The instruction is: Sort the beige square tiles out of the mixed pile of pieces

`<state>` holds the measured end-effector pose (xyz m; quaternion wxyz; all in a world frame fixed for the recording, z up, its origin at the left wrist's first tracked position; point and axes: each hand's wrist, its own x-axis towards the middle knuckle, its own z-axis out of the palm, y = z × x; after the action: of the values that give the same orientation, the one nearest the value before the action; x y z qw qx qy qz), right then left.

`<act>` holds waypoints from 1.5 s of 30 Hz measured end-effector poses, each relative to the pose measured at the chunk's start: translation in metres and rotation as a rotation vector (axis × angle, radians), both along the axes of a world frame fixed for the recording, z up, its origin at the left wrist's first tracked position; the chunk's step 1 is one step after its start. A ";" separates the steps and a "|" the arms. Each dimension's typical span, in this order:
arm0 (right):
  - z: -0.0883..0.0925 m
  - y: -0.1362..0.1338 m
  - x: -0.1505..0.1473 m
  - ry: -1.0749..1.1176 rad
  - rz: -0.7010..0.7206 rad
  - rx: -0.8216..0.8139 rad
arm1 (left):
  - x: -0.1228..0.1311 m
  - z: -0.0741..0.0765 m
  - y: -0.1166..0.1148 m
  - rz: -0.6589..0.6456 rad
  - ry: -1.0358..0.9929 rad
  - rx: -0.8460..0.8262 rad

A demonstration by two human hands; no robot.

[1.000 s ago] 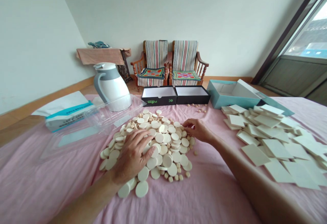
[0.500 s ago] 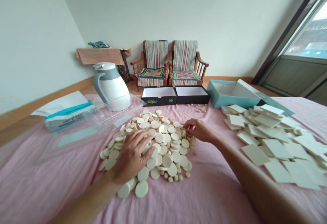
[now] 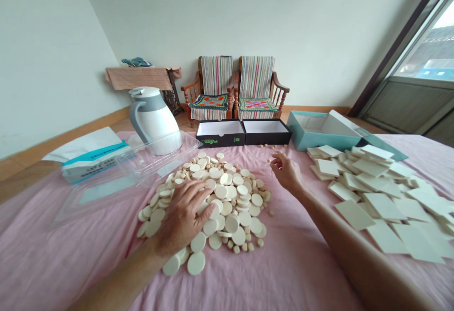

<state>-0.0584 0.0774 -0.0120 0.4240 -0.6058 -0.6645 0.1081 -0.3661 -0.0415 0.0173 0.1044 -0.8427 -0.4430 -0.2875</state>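
A heap of pale round wooden discs (image 3: 232, 223) mixed with small wooden cubes (image 3: 236, 249) lies on the pink cloth. My left hand (image 3: 187, 211) rests on the left part of the heap, palm down, fingers apart, holding nothing. Right of the heap's far edge, my right hand (image 3: 285, 171) is raised over the cloth. Its thumb and fingertips pinch a small wooden cube (image 3: 269, 161). Several more cubes (image 3: 266, 146) sit beyond it, in front of the black open boxes (image 3: 267, 138).
Square white tiles (image 3: 385, 207) are piled at the right, before a light blue box (image 3: 324, 136). To the left stand a white and grey jug (image 3: 159, 122), a clear plastic tray (image 3: 142, 159) and a tissue pack (image 3: 95, 159). Two chairs (image 3: 218, 74) are behind the table.
My right hand has moved away from the heap, to the right and farther off, with a small cube now showing at its fingertips. My left hand has stayed in place.
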 end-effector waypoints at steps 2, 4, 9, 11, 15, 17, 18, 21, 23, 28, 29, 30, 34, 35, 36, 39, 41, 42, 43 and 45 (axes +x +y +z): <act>0.003 -0.003 -0.004 0.021 0.114 0.005 | 0.000 0.000 0.000 0.001 -0.001 -0.001; 0.006 -0.008 -0.011 0.012 0.326 -0.053 | 0.000 0.001 0.000 0.002 -0.001 0.001; 0.011 -0.021 -0.028 -0.108 0.552 -0.184 | 0.000 0.001 -0.001 -0.001 -0.004 0.002; 0.011 -0.023 -0.030 -0.129 0.523 -0.172 | 0.000 0.000 -0.001 -0.001 -0.005 0.001; 0.006 -0.019 -0.028 -0.158 0.488 -0.117 | -0.001 0.000 0.000 -0.002 -0.004 0.002; 0.001 -0.013 -0.023 -0.143 0.416 -0.071 | -0.001 -0.001 0.000 -0.003 -0.003 0.003; -0.002 -0.010 -0.019 -0.123 0.346 -0.040 | -0.001 -0.001 0.000 -0.004 -0.002 0.003; -0.008 -0.002 -0.009 -0.007 0.131 0.042 | -0.001 -0.001 0.000 -0.001 0.001 0.003; -0.008 0.000 -0.005 0.048 0.091 0.053 | 0.000 -0.001 0.000 -0.001 0.004 0.000; -0.004 -0.006 -0.016 -0.018 0.325 -0.022 | 0.000 0.000 0.000 -0.002 -0.001 0.004; -0.004 -0.008 -0.020 -0.028 0.375 -0.040 | 0.000 0.000 0.000 -0.002 -0.001 0.004; -0.004 -0.010 -0.023 -0.040 0.411 -0.057 | -0.001 0.000 0.000 -0.003 0.000 0.004; -0.006 -0.013 -0.032 -0.092 0.403 -0.086 | -0.001 0.000 0.000 -0.006 0.002 0.002; -0.007 -0.013 -0.033 -0.098 0.396 -0.091 | 0.000 0.000 0.000 -0.005 0.002 0.002; -0.007 -0.013 -0.033 -0.098 0.395 -0.098 | 0.000 0.000 0.000 -0.004 0.003 0.002; -0.008 -0.013 -0.033 -0.084 0.414 -0.105 | 0.000 0.000 0.000 -0.003 0.002 0.002; -0.009 -0.013 -0.033 -0.088 0.411 -0.091 | 0.000 -0.001 0.000 -0.006 0.002 0.002; -0.010 -0.012 -0.032 -0.095 0.405 -0.081 | 0.000 -0.001 0.000 -0.008 0.001 0.002; -0.011 -0.011 -0.031 -0.104 0.394 -0.070 | 0.000 -0.001 0.000 -0.008 0.001 0.002; -0.013 -0.008 -0.027 -0.121 0.364 -0.048 | 0.000 -0.001 0.000 -0.005 -0.001 0.001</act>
<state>-0.0853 0.0698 -0.0255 0.3423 -0.4909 -0.7846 0.1623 -0.3659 -0.0411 0.0159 0.1042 -0.8436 -0.4408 -0.2884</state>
